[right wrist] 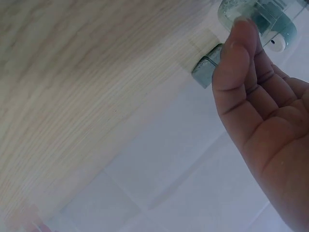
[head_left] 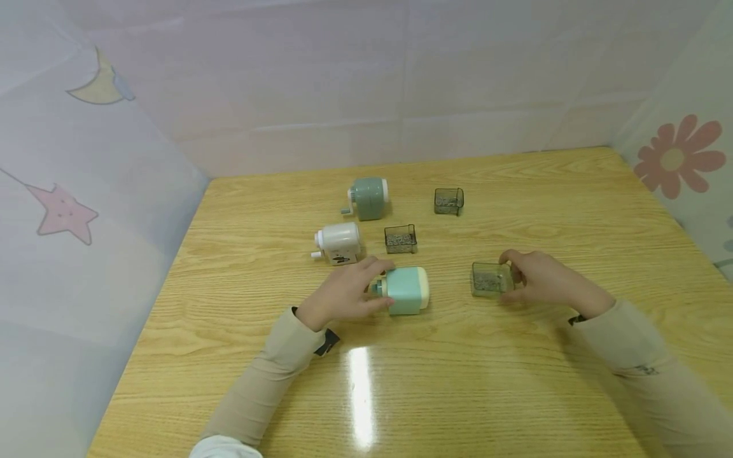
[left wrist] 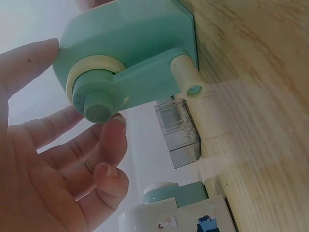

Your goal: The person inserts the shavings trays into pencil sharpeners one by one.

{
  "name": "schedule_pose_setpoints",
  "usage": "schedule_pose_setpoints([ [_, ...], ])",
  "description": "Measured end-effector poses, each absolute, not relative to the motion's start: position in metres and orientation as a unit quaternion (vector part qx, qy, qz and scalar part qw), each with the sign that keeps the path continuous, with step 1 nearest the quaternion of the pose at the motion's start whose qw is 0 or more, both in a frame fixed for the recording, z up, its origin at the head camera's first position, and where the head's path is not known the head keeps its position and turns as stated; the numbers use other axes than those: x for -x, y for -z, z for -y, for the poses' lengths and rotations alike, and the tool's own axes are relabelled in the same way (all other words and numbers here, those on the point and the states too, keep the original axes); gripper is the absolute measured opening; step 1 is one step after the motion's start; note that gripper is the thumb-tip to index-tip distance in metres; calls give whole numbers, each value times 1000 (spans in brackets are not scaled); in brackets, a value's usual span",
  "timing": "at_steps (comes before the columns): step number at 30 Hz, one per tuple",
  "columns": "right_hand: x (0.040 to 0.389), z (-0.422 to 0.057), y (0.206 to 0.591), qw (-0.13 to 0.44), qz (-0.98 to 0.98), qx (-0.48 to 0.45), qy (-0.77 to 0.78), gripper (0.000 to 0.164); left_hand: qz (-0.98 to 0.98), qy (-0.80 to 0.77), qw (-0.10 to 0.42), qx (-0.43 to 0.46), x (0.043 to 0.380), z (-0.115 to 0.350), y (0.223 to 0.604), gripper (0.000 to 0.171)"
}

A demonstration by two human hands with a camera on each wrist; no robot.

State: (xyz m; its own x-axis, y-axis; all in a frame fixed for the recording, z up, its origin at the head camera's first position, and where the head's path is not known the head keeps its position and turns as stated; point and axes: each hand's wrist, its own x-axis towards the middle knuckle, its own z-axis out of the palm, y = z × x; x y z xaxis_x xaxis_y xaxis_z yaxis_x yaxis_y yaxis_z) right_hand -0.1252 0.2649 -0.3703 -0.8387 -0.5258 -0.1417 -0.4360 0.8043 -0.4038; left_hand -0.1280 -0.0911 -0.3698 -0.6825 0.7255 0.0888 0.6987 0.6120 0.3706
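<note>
The work surface is a yellow wood-grain table [head_left: 458, 381], with a bright light reflection [head_left: 361, 397] at near centre. Pale cloth walling [head_left: 321, 83] borders it at the far side, left and right; the left side bears a moon [head_left: 103, 86] and a pink star [head_left: 67, 213], the right side a red flower [head_left: 681, 156]. The far, left and right table edges are visible against the cloth; the near edge lies outside the view. Wide stretches of wood run along the left side and the far right, and a gap of wood separates the two hands. A dark green sharpener [head_left: 369, 198] stands at far centre, a white sharpener [head_left: 340, 240] nearer and slightly left. Two smoky bins containing grey shavings, the far bin [head_left: 448, 201] and the middle bin [head_left: 401, 240], sit apart to the right of these. The left hand [head_left: 349, 289] grips the turquoise sharpener [head_left: 404, 291], located near centre, thumb and a finger on opposite sides of its body; its remaining fingers curl loosely beside the crank [left wrist: 145, 82]. The right hand [head_left: 541, 280] pinches the right end of a clear bin [head_left: 488, 280] with shavings inside, right of the turquoise sharpener; whether this bin touches the table cannot be determined.
</note>
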Motion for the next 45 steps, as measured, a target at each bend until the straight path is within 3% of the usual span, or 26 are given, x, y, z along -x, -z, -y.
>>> schedule_pose_setpoints([
  [45, 116, -229, 370, 140, -927, 293, 187, 63, -893, -214, 51, -392, 126, 90, 367, 52],
])
